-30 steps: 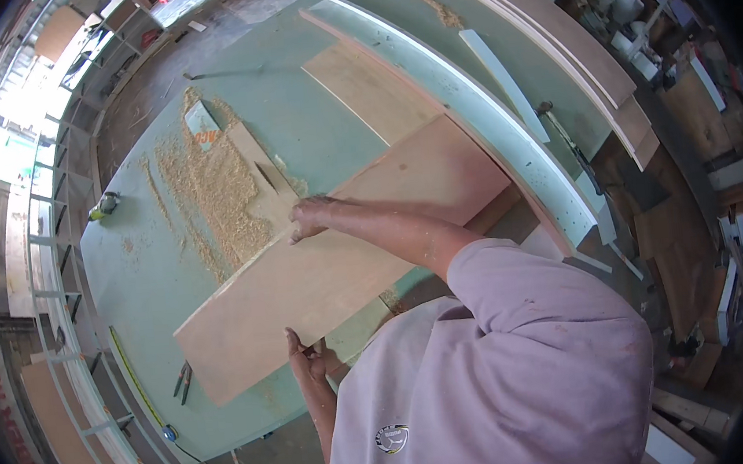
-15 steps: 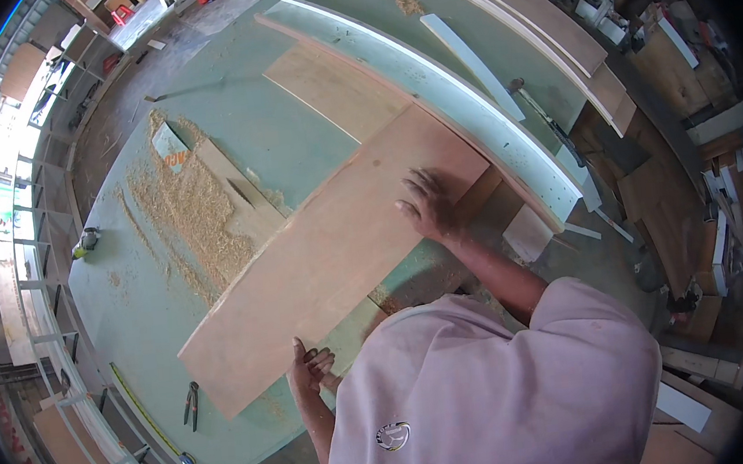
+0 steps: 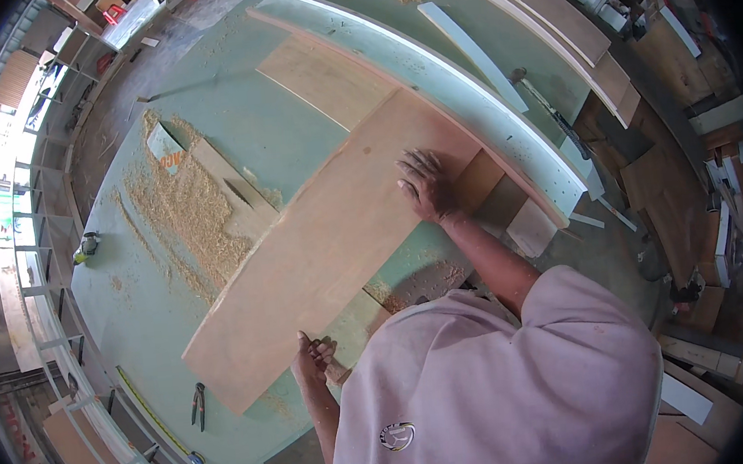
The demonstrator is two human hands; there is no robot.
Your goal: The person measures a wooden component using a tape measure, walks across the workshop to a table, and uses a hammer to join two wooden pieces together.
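A long reddish-brown wooden board (image 3: 319,237) lies flat across the green work surface, slanting from lower left to upper right. Its right end meets a wooden strip (image 3: 533,184) alongside a long white rail (image 3: 455,79). My right hand (image 3: 425,185) rests palm down on the board near that end, its fingers stretched out. At the near edge, toward the left end, my left hand (image 3: 316,360) has its thumb against the board. The other fingers of that hand curl in beside the edge. Under the right end, a brown wood piece (image 3: 478,178) shows partly.
A heap of sawdust (image 3: 184,213) lies beyond the board. Pliers (image 3: 199,408) and a yellow tape measure (image 3: 154,417) lie at the left. A hammer (image 3: 541,98) and a white strip (image 3: 473,55) are past the rail. Long boards (image 3: 538,18) lie at the far right.
The board has slid slightly away from me along the wooden strip, baring more of the brown piece beneath. My right hand has moved with it, and the whole view has shifted a little.
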